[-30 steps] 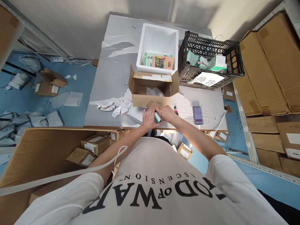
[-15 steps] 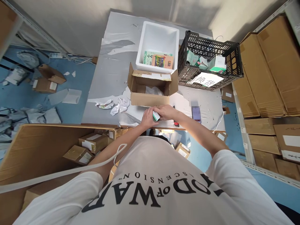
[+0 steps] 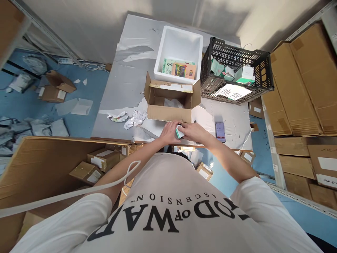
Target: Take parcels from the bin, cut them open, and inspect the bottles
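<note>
Near the table's front edge, a small white and green box (image 3: pixel 180 131) is held between both hands. My left hand (image 3: pixel 170 133) is closed around its left side, and my right hand (image 3: pixel 193 132) grips it from the right, covering much of it. Just beyond them stands an open cardboard box (image 3: pixel 169 113) with flaps spread and some clear plastic (image 3: pixel 173 103) inside. A dark tool lies partly hidden under my right hand. To the right a phone (image 3: pixel 220 131) lies with its screen lit.
A white foam box (image 3: pixel 179 42) with flat printed packs stands behind the carton. Right of it is a black plastic crate (image 3: pixel 237 52) holding several green and white boxes. Crumpled paper (image 3: pixel 135 119) lies on the left. A large carton (image 3: pixel 58 158) and stacked cartons (image 3: pixel 295 146) flank me.
Both hands have shifted slightly to the right with the small box, and it has turned a little in their grip. The view has moved slightly.
</note>
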### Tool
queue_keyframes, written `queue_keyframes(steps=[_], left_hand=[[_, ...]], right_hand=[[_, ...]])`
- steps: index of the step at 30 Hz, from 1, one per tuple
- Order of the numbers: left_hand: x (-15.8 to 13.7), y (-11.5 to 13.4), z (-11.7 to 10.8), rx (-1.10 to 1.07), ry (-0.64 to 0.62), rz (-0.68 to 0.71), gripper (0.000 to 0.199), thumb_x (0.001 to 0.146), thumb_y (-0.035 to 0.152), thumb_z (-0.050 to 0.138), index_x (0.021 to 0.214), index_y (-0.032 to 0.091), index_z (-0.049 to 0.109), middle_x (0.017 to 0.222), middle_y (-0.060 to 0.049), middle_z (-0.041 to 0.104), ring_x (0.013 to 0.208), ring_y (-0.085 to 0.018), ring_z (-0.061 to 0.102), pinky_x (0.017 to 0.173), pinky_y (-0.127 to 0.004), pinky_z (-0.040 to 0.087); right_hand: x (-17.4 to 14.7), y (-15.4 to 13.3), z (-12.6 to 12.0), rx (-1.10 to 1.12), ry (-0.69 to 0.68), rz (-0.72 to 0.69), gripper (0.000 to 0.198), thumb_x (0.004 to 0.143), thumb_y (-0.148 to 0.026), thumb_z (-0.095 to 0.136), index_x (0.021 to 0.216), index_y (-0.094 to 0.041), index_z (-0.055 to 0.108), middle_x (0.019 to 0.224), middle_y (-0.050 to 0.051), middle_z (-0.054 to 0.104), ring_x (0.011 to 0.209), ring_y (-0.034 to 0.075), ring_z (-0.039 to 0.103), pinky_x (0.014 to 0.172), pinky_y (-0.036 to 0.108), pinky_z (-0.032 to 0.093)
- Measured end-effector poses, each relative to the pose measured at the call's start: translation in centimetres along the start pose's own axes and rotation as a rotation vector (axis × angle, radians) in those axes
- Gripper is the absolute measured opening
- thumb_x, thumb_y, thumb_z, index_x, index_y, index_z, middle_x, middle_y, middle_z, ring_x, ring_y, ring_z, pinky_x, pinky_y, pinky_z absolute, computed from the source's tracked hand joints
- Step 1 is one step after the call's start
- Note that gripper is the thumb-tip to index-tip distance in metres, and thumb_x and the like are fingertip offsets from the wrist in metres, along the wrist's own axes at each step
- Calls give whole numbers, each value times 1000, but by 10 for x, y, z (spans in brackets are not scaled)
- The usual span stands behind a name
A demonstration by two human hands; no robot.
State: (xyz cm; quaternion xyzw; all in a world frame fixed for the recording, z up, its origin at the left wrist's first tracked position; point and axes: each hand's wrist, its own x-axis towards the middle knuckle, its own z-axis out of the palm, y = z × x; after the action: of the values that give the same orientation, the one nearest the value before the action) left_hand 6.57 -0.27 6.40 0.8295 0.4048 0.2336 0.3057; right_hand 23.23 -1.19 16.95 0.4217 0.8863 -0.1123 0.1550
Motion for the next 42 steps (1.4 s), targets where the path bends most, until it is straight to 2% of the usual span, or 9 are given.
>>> queue_keyframes(steps=[3, 9, 14, 21, 28, 33, 36, 38, 42], left_hand=[[1, 5, -7, 4, -36, 2, 83, 52, 28, 77, 128, 20, 43, 126, -13, 57, 118, -33, 54, 103, -46, 40], [7, 11, -11, 6, -137, 39, 78, 54, 26, 76, 126, 19, 45, 121, -12, 59, 114, -31, 56, 100, -42, 42], [2, -5, -7, 43, -163, -20, 75, 57, 30, 76, 125, 18, 47, 120, -12, 59, 112, -32, 57, 96, -43, 44], [-12, -35, -1, -100, -139, -81, 82, 53, 28, 78, 128, 16, 48, 124, -16, 58, 116, -39, 56, 98, -49, 42], [-12, -21, -3, -190, -80, -51, 113, 47, 48, 86, 142, 16, 34, 137, -20, 48, 127, -42, 46, 105, -55, 36], [-20, -13, -21, -221, -11, -96, 121, 42, 66, 83, 141, 16, 35, 141, -21, 44, 131, -43, 40, 108, -56, 31], [-19, -1, -39, -435, 159, -157, 112, 54, 80, 69, 140, 17, 38, 148, -20, 38, 138, -40, 33, 113, -53, 27], [-13, 12, -53, -748, 212, -247, 100, 65, 87, 51, 137, 19, 42, 143, -19, 46, 135, -37, 41, 108, -51, 34], [-1, 37, -80, -1421, -128, -447, 91, 73, 89, 32, 126, 17, 52, 117, -18, 65, 114, -36, 61, 96, -51, 46]], right_hand=[[-9, 2, -3, 40, 18, -10, 28, 87, -23, 54, 114, -17, 55, 119, 14, 64, 102, 26, 62, 68, 29, 41], [-18, -13, -5, 129, 60, 248, 40, 82, -21, 56, 121, -18, 53, 105, 10, 68, 87, 24, 64, 62, 28, 37], [-30, -16, -16, 190, 163, 233, 31, 78, -25, 58, 109, -21, 57, 102, 8, 65, 83, 21, 61, 59, 27, 34], [-45, 1, -59, 407, 504, 213, 31, 71, -30, 64, 101, -22, 58, 101, 7, 63, 78, 19, 56, 65, 29, 43], [-41, 28, -83, 607, 860, 212, 29, 71, -31, 66, 97, -22, 59, 86, 2, 61, 64, 13, 50, 59, 28, 46], [-26, 52, -85, 798, 950, 192, 33, 73, -39, 70, 100, -24, 58, 89, 0, 60, 71, 13, 55, 57, 25, 47], [-17, 71, -88, 848, 996, 145, 40, 73, -48, 71, 102, -23, 58, 95, 2, 60, 82, 16, 59, 64, 29, 52], [-12, 82, -90, 877, 1013, 112, 47, 74, -56, 69, 107, -24, 57, 100, 4, 61, 89, 19, 60, 69, 34, 54], [-1, 90, -86, 927, 1004, 169, 59, 79, -67, 57, 122, -27, 50, 114, 8, 61, 99, 24, 61, 71, 40, 55]])
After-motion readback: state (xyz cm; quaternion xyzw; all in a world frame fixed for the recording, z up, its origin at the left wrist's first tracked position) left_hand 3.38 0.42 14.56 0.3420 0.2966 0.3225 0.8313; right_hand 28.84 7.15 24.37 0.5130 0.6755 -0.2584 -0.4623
